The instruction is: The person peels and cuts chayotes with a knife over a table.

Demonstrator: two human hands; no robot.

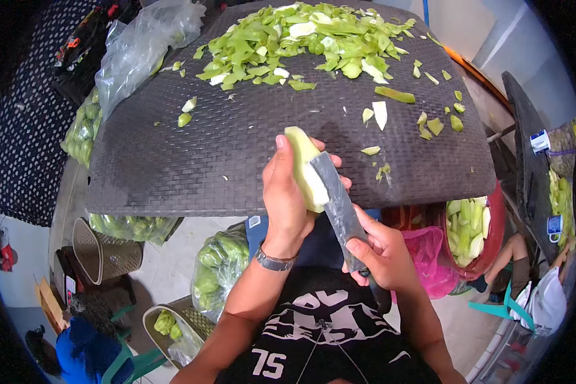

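Observation:
My left hand [283,195] is wrapped round a pale green, partly peeled vegetable, which looks like a chayote [301,168]. Its thumb lies along the near side and its fingertips show on the far side. In my right hand [385,255] is a knife [333,201] with a broad grey blade and dark handle. The blade rests against the vegetable's right side, where pale flesh shows. Both hands are in front of my chest, at the near edge of the dark woven table [237,160].
Green peelings [301,41] are heaped at the table's far side, with scraps scattered to the right. A red basin [500,224] of peeled pieces stands at lower right beside a pink bag [425,259]. Plastic bags of green vegetables [221,265] and baskets [99,249] stand left. Other people sit nearby.

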